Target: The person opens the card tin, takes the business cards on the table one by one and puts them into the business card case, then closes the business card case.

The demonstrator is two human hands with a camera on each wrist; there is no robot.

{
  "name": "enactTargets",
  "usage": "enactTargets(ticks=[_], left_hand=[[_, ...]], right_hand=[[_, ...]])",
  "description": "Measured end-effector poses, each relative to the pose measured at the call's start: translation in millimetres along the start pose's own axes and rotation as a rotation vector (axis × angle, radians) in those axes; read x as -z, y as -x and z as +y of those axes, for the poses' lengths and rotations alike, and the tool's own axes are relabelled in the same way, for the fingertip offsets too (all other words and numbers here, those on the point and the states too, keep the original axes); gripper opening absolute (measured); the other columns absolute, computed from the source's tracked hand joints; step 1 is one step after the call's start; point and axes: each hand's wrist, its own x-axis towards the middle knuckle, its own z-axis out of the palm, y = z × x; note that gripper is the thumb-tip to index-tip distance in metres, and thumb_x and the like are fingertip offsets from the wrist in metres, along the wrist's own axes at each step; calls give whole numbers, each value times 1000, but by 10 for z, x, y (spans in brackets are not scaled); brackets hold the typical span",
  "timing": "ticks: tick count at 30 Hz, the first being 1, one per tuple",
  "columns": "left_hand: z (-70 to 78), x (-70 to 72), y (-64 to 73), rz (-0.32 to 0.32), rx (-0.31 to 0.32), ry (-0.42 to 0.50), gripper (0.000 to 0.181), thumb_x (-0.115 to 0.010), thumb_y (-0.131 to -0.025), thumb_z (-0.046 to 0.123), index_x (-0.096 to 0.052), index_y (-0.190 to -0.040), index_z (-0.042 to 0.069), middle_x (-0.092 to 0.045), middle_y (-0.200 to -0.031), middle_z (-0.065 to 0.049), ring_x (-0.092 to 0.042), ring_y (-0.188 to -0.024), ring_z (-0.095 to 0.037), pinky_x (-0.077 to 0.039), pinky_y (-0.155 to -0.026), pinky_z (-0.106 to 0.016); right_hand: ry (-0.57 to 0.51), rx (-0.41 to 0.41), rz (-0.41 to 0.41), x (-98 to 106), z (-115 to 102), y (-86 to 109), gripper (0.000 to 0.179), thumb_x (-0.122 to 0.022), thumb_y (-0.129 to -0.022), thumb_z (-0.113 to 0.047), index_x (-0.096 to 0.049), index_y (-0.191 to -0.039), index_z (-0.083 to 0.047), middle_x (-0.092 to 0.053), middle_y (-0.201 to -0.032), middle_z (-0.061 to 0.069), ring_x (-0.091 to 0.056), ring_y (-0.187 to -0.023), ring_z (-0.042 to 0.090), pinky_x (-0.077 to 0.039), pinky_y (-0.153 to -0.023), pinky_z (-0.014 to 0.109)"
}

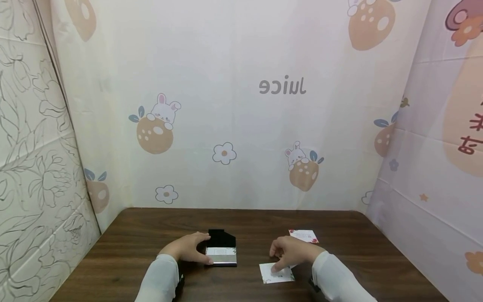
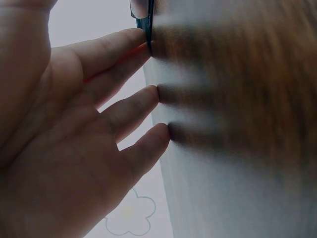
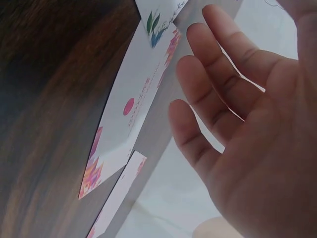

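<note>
- The head camera looked forward and down from the person's side, far enough back to take in the tabletop [image 1: 124, 268], left hand [image 1: 187, 247], right hand [image 1: 296, 251] and backdrop [image 1: 230, 113].
- The left wrist camera sat close, facing the palm; the head view shared that hand, tabletop and backdrop.
- The right wrist camera, also close, faced palm and cards [image 3: 116, 134], which the head view shared.
</note>
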Motion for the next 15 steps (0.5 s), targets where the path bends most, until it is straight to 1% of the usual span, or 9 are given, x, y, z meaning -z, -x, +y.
enactTargets(ticks=[6, 10, 15], left_hand=[[-3, -5, 9, 3, -2, -3, 81, -84, -79, 42, -53, -143, 3, -46, -149, -20, -38, -139, -44, -34, -107, -63], [0, -6, 17, 1, 9, -1, 81, -84, -79, 42, -53, -144, 4, -46, -149, -19, -37, -140, -43, -34, -107, -63], [3, -11, 21, 4, 0, -4, 81, -84, -79, 43, -53, -144, 4, -46, -149, -20, -39, -139, -43, -36, -107, -62]], right_hand=[[56, -61, -34, 1, -27, 48, 41, -92, -71, -33, -65, -97, -17, -55, -89, -4, -49, -79, 10, -44, -68, 28], [68, -74, -57, 11, -49, 75, 44, -93, -70, -33, -64, -99, -17, -54, -91, -3, -48, -82, 11, -43, -70, 29], [104, -77, -64, 2, -29, 92, 43, -93, -69, -37, -63, -95, -21, -53, -91, -7, -47, -83, 10, -44, -71, 29]])
